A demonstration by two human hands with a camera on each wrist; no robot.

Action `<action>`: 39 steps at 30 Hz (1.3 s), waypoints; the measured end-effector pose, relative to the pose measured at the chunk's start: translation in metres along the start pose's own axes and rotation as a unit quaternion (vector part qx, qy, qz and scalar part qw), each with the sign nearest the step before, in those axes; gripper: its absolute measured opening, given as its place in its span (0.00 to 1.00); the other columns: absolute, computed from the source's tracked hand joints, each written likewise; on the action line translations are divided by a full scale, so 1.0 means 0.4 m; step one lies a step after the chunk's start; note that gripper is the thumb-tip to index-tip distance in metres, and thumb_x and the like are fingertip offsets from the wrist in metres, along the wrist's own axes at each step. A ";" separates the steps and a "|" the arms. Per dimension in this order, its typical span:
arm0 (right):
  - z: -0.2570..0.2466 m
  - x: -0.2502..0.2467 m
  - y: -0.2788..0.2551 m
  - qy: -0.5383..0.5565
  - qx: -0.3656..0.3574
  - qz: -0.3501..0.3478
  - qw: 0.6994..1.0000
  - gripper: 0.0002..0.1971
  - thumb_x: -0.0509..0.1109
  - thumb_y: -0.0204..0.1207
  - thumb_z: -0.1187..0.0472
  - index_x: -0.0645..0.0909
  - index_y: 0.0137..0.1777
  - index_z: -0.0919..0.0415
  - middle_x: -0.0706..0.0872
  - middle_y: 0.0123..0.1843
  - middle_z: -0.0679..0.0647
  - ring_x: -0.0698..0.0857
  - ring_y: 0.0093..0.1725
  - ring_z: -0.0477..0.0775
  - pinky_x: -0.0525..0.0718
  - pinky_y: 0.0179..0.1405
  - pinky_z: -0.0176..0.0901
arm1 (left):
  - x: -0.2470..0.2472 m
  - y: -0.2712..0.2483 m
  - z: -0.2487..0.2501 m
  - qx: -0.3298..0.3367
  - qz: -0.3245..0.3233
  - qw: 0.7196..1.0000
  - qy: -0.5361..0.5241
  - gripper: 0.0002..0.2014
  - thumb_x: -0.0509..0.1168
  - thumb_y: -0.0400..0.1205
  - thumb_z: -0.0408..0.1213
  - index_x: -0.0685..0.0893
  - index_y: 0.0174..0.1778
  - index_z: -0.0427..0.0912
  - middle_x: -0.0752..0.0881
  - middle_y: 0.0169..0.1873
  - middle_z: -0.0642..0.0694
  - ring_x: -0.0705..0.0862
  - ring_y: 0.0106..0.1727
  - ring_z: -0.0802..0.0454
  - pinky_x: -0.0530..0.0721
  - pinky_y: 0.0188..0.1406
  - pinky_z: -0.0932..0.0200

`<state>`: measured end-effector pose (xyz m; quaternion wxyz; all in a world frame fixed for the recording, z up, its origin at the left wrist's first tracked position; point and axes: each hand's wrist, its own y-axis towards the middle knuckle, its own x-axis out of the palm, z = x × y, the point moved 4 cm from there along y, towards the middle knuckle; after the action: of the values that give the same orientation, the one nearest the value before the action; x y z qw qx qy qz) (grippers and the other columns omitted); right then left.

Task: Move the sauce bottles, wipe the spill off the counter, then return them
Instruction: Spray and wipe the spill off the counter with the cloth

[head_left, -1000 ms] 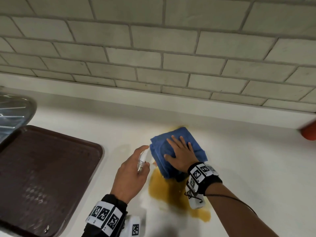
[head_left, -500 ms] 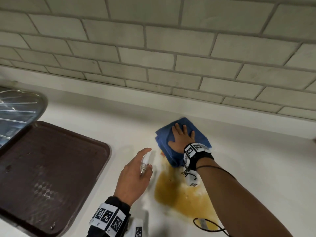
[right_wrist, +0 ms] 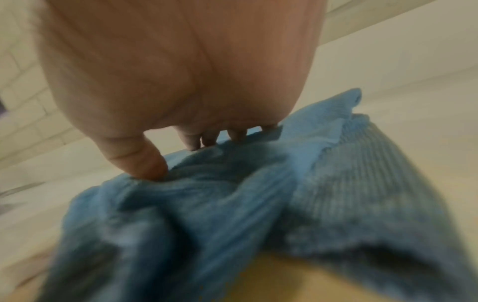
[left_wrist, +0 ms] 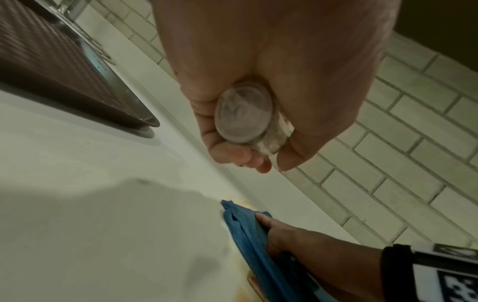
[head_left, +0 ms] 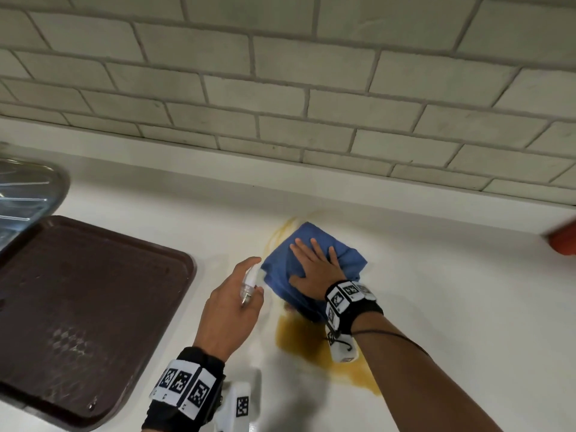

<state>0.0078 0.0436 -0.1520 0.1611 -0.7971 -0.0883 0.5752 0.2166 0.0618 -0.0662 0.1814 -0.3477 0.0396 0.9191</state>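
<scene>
My right hand (head_left: 314,269) lies flat, fingers spread, pressing a folded blue cloth (head_left: 346,257) onto the white counter (head_left: 452,307). The cloth covers the far end of a yellow-brown sauce spill (head_left: 299,338), which runs back under my right wrist. In the right wrist view the thumb and fingertips press into the bunched cloth (right_wrist: 232,204). My left hand (head_left: 230,310) hovers just left of the cloth and grips a small clear spray bottle (head_left: 249,282); its round base (left_wrist: 244,114) shows in the left wrist view. A red-orange object (head_left: 564,241), cut off at the right edge, may be a sauce bottle.
A dark brown tray (head_left: 78,307) lies on the counter to the left, partly over a steel sink drainer (head_left: 25,188). A tiled wall (head_left: 311,104) with a low white ledge closes the back. Bare counter stretches right of the cloth.
My right hand slid the cloth away toward the wall and then drew it back a little, and a thin yellow smear now shows past its far-left edge. The left hand kept holding the spray bottle.
</scene>
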 end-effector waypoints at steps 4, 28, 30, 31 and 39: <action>-0.068 0.039 -0.068 -0.038 -0.052 -0.022 0.998 0.36 0.56 0.82 0.48 0.43 0.87 0.48 0.38 0.87 0.43 0.35 0.85 0.54 0.34 0.79 0.68 | -0.002 -0.017 -0.010 -0.001 -0.009 1.000 -0.005 0.25 0.65 0.83 0.39 0.71 0.75 0.64 0.84 0.41 0.56 0.82 0.37 0.60 0.75 0.35 0.66; 0.256 0.064 -0.362 0.023 0.213 -0.008 0.977 0.32 0.49 0.87 0.45 0.38 0.86 0.44 0.36 0.87 0.43 0.40 0.86 0.55 0.45 0.81 0.70 | -0.040 -0.143 -0.043 0.066 -0.039 0.997 -0.008 0.24 0.67 0.82 0.39 0.73 0.72 0.66 0.86 0.37 0.57 0.84 0.34 0.56 0.82 0.37 0.56; 0.257 0.085 -0.420 0.025 0.230 -0.001 0.973 0.32 0.49 0.87 0.45 0.38 0.86 0.45 0.36 0.87 0.43 0.39 0.86 0.55 0.45 0.81 0.69 | -0.019 -0.150 -0.030 0.077 -0.053 0.996 -0.010 0.24 0.67 0.82 0.39 0.73 0.72 0.65 0.86 0.39 0.58 0.84 0.36 0.56 0.82 0.39 0.56; 0.253 0.097 -0.450 0.030 0.239 0.008 0.970 0.32 0.48 0.87 0.46 0.38 0.86 0.45 0.36 0.87 0.43 0.40 0.86 0.55 0.45 0.81 0.69 | -0.007 -0.153 -0.024 0.080 -0.060 0.995 -0.012 0.24 0.67 0.82 0.39 0.73 0.72 0.65 0.85 0.40 0.58 0.84 0.37 0.56 0.82 0.41 0.55; 0.173 0.213 -0.643 0.031 0.277 0.033 0.960 0.41 0.25 0.70 0.35 0.34 0.85 0.45 0.33 0.86 0.42 0.37 0.86 0.54 0.42 0.81 0.66 | 0.069 -0.174 0.032 0.105 -0.117 0.987 -0.011 0.25 0.66 0.83 0.40 0.71 0.73 0.66 0.85 0.41 0.59 0.84 0.38 0.54 0.83 0.42 0.54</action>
<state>-0.0187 0.3221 -0.1554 0.3589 -0.7415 0.1056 0.5570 0.2147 0.1375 -0.0710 0.3238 -0.3191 0.0931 0.8858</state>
